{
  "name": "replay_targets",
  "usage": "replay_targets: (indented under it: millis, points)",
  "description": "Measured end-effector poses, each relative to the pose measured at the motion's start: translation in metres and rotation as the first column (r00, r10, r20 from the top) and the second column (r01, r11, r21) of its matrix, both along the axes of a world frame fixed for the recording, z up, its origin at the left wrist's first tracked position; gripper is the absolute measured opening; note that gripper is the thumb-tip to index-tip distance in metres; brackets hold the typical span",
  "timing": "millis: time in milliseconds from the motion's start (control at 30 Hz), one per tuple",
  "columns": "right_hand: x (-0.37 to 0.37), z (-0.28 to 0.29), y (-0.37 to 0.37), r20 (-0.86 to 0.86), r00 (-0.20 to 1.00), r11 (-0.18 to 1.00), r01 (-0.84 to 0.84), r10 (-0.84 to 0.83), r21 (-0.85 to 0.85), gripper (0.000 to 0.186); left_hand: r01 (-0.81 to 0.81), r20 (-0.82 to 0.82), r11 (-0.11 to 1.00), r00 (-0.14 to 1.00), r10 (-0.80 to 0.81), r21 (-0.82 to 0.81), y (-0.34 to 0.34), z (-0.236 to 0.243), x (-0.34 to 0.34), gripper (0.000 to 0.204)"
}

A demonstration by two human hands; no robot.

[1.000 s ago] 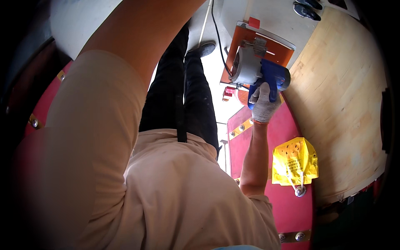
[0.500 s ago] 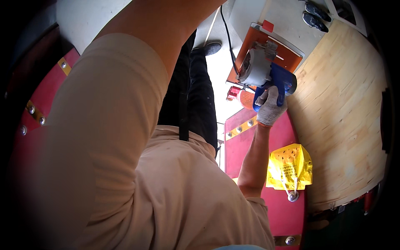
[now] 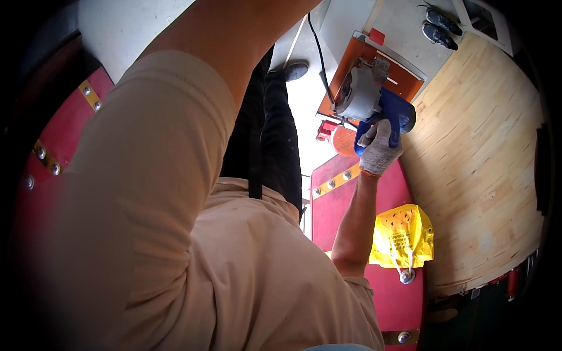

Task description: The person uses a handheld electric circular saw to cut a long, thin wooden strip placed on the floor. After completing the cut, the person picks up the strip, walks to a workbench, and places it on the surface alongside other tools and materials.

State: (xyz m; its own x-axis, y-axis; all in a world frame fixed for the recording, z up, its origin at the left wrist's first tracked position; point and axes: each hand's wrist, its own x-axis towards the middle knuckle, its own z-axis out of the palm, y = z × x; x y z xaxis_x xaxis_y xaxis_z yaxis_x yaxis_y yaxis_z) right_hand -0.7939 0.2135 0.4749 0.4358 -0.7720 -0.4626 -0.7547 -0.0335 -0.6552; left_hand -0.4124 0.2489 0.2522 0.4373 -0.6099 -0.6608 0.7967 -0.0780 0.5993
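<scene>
My right hand (image 3: 379, 153), in a pale knitted work glove, is closed around the blue handle (image 3: 393, 126) of a power saw. The saw (image 3: 358, 96) has a rounded grey guard and a blue motor body, and stands on an orange-red base plate (image 3: 345, 64) with a pale rim. The guard hides most of the blade, and no workpiece can be made out at it. From the left, my left arm (image 3: 234, 35) reaches up across the picture and leaves it at the top, so its hand is out of sight.
A black cord (image 3: 318, 44) runs beside the saw. A yellow bag (image 3: 403, 237) hangs from a bolt on a red panel (image 3: 395, 298). To the right lies a wide wooden surface (image 3: 468, 158). Dark shoes (image 3: 440, 27) rest at the upper right. Below the base is a red round object (image 3: 344, 140).
The view has shifted slightly, so the red panel and yellow bag appear a little further left. My right hand keeps its hold on the saw handle.
</scene>
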Motion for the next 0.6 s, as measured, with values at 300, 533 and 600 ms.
replay_targets:
  millis: [300,533,600]
  points:
    - [-0.002,0.000,0.000,0.049,0.998,0.998,0.049,-0.051,0.029,0.030,-0.009,0.008,1.000,1.000,0.009,0.000,0.006,-0.016,-0.015,0.054]
    - [0.005,0.006,0.001,0.083,0.996,0.998,-0.022,0.017,0.062,0.028,0.169,-0.171,0.933,0.958,-0.231,-0.317,0.032,-0.108,-0.003,0.042]
    - [0.005,0.008,0.001,0.061,0.998,0.999,-0.020,0.017,0.051,0.027,0.194,-0.194,0.881,0.934,-0.301,-0.432,0.034,-0.117,-0.008,0.043]
